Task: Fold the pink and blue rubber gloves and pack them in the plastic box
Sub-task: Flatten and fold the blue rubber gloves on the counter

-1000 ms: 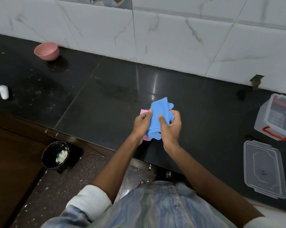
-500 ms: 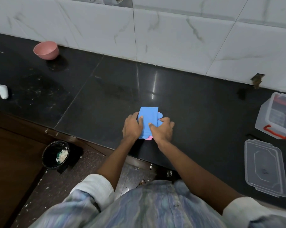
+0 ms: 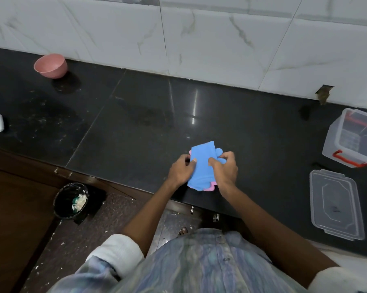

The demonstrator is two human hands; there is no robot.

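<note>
Gloves (image 3: 202,166), soft, light and springy, likely unfold if released; left hand (image 3: 181,170) and right hand (image 3: 224,168) grip pinches the folded bundle's sides.

The desk (image 3: 136,123) was glossy black stone. The wall tiles (image 3: 220,43) looked smooth, marble-like. The plastic box (image 3: 351,138) and lid (image 3: 336,204) were clear plastic; the blue glove (image 3: 201,166) looked matt.

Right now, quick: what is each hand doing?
Left hand: grips the folded blue glove, with the pink glove beneath.
Right hand: grips the same bundle.
</note>
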